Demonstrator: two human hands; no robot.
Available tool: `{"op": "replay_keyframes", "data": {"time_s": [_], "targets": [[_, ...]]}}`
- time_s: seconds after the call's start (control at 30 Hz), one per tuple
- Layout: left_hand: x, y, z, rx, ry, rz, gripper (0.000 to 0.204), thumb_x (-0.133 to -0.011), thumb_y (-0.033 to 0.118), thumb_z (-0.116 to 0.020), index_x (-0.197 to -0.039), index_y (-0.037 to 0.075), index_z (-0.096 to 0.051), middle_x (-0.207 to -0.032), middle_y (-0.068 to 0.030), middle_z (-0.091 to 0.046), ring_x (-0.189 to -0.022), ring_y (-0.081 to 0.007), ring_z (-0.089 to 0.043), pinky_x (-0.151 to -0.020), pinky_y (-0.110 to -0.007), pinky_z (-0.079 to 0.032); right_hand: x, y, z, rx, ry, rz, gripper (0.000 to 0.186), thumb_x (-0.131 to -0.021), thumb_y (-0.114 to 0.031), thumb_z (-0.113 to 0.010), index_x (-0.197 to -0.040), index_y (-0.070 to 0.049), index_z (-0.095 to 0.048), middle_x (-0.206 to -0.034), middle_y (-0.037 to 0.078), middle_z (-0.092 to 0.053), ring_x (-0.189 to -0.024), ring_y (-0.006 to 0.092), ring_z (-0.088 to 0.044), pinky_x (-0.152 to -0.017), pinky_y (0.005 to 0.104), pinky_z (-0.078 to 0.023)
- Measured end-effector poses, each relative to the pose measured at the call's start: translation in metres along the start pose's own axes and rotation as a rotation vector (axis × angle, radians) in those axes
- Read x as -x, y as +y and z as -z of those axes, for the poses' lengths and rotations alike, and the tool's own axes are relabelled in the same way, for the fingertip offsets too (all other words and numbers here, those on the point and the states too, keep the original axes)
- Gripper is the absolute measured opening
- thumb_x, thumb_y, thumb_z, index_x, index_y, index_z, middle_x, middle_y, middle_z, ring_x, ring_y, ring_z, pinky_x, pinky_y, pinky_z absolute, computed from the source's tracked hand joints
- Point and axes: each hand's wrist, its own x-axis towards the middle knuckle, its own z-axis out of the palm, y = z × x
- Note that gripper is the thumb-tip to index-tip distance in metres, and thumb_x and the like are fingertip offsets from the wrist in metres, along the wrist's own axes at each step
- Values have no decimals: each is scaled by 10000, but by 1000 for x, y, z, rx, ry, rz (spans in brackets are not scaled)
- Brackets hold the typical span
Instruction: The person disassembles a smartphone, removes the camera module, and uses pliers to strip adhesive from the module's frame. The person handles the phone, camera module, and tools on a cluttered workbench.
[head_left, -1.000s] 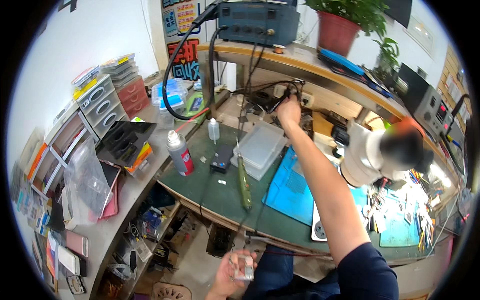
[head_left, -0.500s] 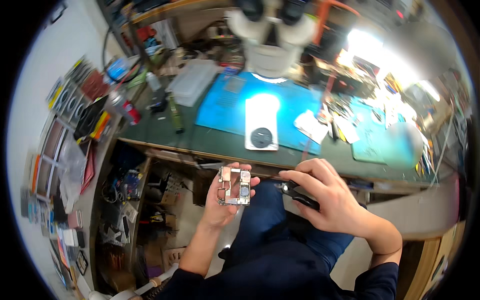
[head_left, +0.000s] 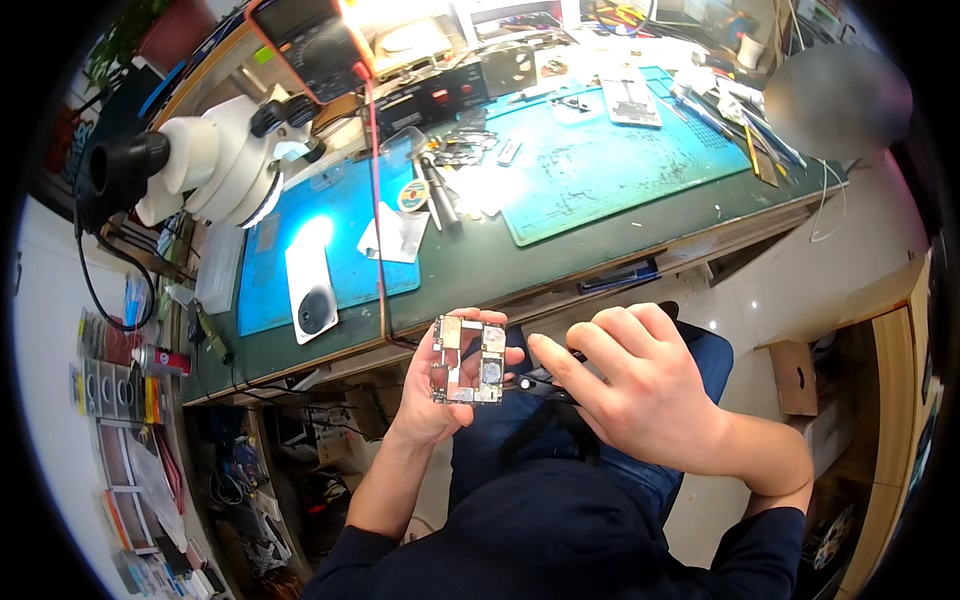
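Note:
A phone circuit board point(head_left: 493, 342) with a cut-out middle and silver and copper-coloured shields lies across the fingers of my left hand point(head_left: 420, 400), above my lap. The left fingers curl around its edges, and fingertips show past its right side. My right hand point(head_left: 640, 390) is closed on black-handled pliers point(head_left: 545, 386), whose small metal head points left toward the board's lower right edge. Whether the tips touch the board, I cannot make out. Part of the handles is hidden behind the right fingers.
Beyond my hands runs the workbench edge point(head_left: 480, 302). On it are a blue mat point(head_left: 270, 290) with a white panel bearing a black disc point(head_left: 318, 308), a green mat point(head_left: 560, 205), a white microscope point(head_left: 215, 165) and a multimeter point(head_left: 318, 50). A red cable point(head_left: 377, 200) crosses the bench.
The view has swung right, bringing more of the bench's right side in. My right hand has brought the pliers leftward, closer to the board. My left hand still holds the board.

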Motion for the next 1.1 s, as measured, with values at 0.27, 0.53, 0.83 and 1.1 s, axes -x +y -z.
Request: {"op": "replay_keyframes", "data": {"time_s": [0.27, 0.53, 0.83, 1.1], "targets": [[-8, -7, -13, -18, -24, 41, 1153, -704, 260, -1049, -1603, 21, -367, -1602, -211, -458, -1327, -353, -669, -1076, -461, -628, 18, 13, 2, -28, 1, -16, 344, -839, -152, -706, -1159, -32, -748, -879, 22, -573, -882, 191, -586, -776, 345, -459], [-5, -3, -14, -55, -64, 70, 1154, -696, 293, -1054, -1589, 11, -379, -1599, -192, -456, -1284, -326, -687, -1090, -450, -605, 22, 14, 6, -107, -53, -21, 310, -850, -155, -699, -1140, -51, -732, -861, 17, -567, -862, 188, -585, -732, 343, -448], [-7, -7, -12, -18, -61, 61, 1170, -679, 310, -1061, -1600, 67, -383, -1599, -187, -458, -1259, -323, -696, -1092, -456, -597, 25, 15, 4, -160, -72, -50, 304, -855, -144, -694, -1144, -54, -725, -863, 15, -576, -866, 187, -602, -723, 335, -461], [-9, -6, -9, 32, -34, 87, 1164, -679, 316, -1060, -1603, 95, -387, -1622, -196, -442, -1253, -334, -702, -1078, -457, -602, 24, 12, 1, -189, -42, -79, 312, -854, -140, -699, -1153, -53, -724, -860, 16, -576, -863, 188, -606, -715, 338, -469]]}}
